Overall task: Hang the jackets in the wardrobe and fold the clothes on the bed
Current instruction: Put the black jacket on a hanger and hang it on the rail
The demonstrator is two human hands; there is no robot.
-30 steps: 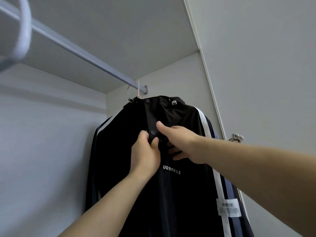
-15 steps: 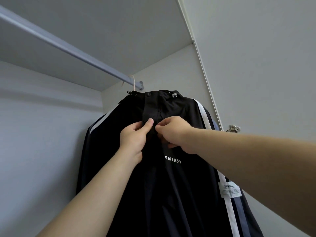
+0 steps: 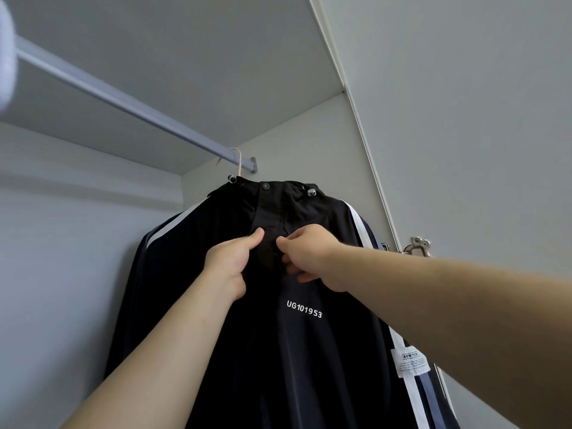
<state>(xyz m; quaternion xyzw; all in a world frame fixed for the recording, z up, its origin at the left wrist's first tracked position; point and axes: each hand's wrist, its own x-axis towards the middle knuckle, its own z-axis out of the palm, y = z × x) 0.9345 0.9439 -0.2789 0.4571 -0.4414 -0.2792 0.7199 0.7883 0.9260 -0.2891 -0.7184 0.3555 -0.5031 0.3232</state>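
Note:
A black jacket (image 3: 288, 351) with white sleeve stripes and the print UG101953 hangs from a hanger hook (image 3: 237, 161) at the right end of the wardrobe rail (image 3: 123, 102). Just below the collar, my left hand (image 3: 230, 264) pinches the left edge of the front placket between thumb and fingers. Facing it from the right, my right hand (image 3: 309, 255) pinches the other edge. The two thumbs are a small gap apart at the snap line. Snap buttons show on the collar above.
The wardrobe's side wall (image 3: 309, 144) stands right behind the jacket. An open door (image 3: 464, 134) with a metal hinge (image 3: 418, 245) is on the right. A white hanger edge (image 3: 6, 57) shows at the top left. The rail runs bare to the left.
Both hands went from overlapping on the placket to pinching its two edges, thumbs facing. They kept their place just below the collar while the view shifted.

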